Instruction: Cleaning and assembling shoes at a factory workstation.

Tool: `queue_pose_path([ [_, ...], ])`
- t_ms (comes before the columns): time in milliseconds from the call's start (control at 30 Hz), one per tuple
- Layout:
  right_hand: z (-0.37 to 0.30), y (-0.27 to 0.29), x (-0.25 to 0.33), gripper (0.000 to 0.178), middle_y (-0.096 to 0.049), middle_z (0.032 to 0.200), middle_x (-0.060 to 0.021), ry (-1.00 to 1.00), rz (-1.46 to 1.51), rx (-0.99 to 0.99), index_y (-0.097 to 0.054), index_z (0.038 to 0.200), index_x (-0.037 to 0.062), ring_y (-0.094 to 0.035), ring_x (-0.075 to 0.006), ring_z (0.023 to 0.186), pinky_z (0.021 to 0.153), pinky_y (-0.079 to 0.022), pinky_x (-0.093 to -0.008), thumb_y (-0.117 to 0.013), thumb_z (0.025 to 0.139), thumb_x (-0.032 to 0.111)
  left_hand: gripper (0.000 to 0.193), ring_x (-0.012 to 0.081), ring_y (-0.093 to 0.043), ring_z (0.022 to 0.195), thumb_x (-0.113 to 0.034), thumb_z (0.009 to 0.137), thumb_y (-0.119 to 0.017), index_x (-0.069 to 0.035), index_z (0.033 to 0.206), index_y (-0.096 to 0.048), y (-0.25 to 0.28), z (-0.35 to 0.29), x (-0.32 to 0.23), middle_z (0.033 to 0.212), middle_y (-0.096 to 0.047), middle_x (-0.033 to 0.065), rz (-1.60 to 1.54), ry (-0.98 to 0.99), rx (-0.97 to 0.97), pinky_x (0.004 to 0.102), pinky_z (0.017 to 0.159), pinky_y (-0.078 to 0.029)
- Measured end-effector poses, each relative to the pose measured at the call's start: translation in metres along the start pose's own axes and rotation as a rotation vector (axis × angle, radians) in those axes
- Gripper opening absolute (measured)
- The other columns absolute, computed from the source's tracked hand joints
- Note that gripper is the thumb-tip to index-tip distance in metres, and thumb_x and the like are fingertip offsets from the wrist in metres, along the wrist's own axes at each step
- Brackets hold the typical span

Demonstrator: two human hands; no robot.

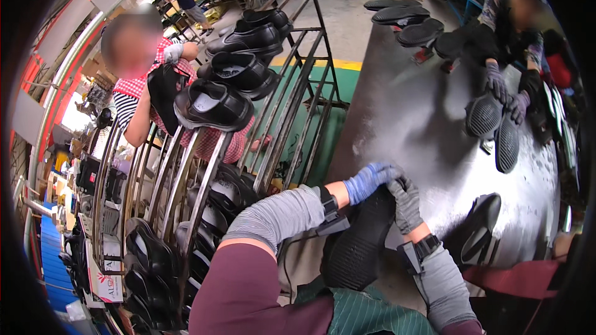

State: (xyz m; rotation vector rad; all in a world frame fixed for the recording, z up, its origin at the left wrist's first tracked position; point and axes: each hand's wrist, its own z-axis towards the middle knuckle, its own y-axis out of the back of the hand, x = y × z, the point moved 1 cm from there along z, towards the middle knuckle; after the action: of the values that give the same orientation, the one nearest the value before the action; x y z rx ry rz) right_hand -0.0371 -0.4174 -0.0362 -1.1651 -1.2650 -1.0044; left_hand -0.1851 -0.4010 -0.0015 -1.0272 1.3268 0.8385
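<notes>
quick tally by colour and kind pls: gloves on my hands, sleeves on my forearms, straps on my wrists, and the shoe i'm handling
blue glove: 1
grey glove: 1
grey arm sleeves: 2
black wrist straps: 2
black shoe: 1
total: 7

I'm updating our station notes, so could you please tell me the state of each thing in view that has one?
Held shoe: sole facing the camera
Left hand: gloved, gripping the shoe's far end
Right hand: gloved, gripping beside the left
Rack: loaded with shoes
Top shoes: upright
Co-worker's shoes: soles showing, gripped
Table: partly covered with shoes
</notes>
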Motion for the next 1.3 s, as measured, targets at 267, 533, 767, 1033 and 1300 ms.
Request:
queue_pose_path([
  [267, -0.126, -0.018, 0.045, 0.025, -0.063, 0.109, -0.0104, 0.18, 0.075, 0.035, -0.062, 0.111, 0.0052, -0.06, -0.0208, 0.1, 0.089, -0.046, -0.0331, -0.063, 0.088, 0.016, 0.032, 0.0281, -0.06, 0.098, -0.019, 0.092, -0.042, 0.003, 0.097, -0.064, -0.046, -0.093, -0.023, 0.105, -0.062, 0.0159, 0.433, -0.397, 0.021, 0.0342, 0.09, -0.045],
  [533, -0.21, 0.03, 0.049, 0.044, -0.062, 0.106, -0.006, -0.349, 0.665, 0.24, -0.057, 0.113, 0.0024, -0.057, -0.0159, 0.1, 0.092, -0.044, -0.0297, -0.045, 0.097, 0.041, 0.063, 0.0369, -0.045, 0.123, -0.048, 0.089, -0.051, 0.001, 0.127, -0.047, -0.146, -0.196, -0.042, 0.128, -0.05, 0.0202, 0.635, -0.62, -0.004, 0.0463, 0.106, -0.031],
  [767, -0.243, 0.104, 0.107, 0.028, -0.056, 0.076, -0.0055, 0.472, -0.351, -0.025, -0.06, 0.083, 0.0053, -0.054, -0.0168, 0.072, 0.068, -0.045, -0.0305, -0.074, 0.078, 0.029, 0.066, 0.025, -0.049, 0.116, -0.032, 0.087, -0.064, -0.003, 0.137, -0.033, -0.114, -0.228, 0.028, 0.127, -0.047, 0.0142, -0.137, -0.062, -0.833, 0.0363, 0.1, -0.04],
  [1033, -0.148, 0.209, 0.002, 0.034, -0.05, 0.126, -0.0117, -0.03, -1.331, -0.468, -0.069, 0.094, 0.0132, -0.039, -0.0359, 0.123, 0.102, -0.033, -0.0434, -0.076, 0.069, 0.035, 0.068, 0.0187, -0.054, 0.106, -0.032, 0.077, -0.078, -0.006, 0.13, -0.044, -0.098, -0.159, 0.056, 0.119, -0.054, 0.0053, -0.402, 0.006, -0.589, 0.0336, 0.091, -0.046],
  [1300, -0.134, 0.232, 0.018, 0.07, -0.059, 0.113, -0.0146, -0.713, -1.292, -0.139, -0.058, 0.116, 0.0056, -0.058, -0.0323, 0.106, 0.09, -0.046, -0.0397, -0.061, 0.076, 0.063, 0.079, 0.0172, -0.051, 0.111, -0.033, 0.075, -0.077, -0.003, 0.137, -0.037, 0.011, -0.037, 0.018, 0.125, -0.052, 0.0068, -0.011, 0.133, -0.053, 0.0317, 0.096, -0.043],
])
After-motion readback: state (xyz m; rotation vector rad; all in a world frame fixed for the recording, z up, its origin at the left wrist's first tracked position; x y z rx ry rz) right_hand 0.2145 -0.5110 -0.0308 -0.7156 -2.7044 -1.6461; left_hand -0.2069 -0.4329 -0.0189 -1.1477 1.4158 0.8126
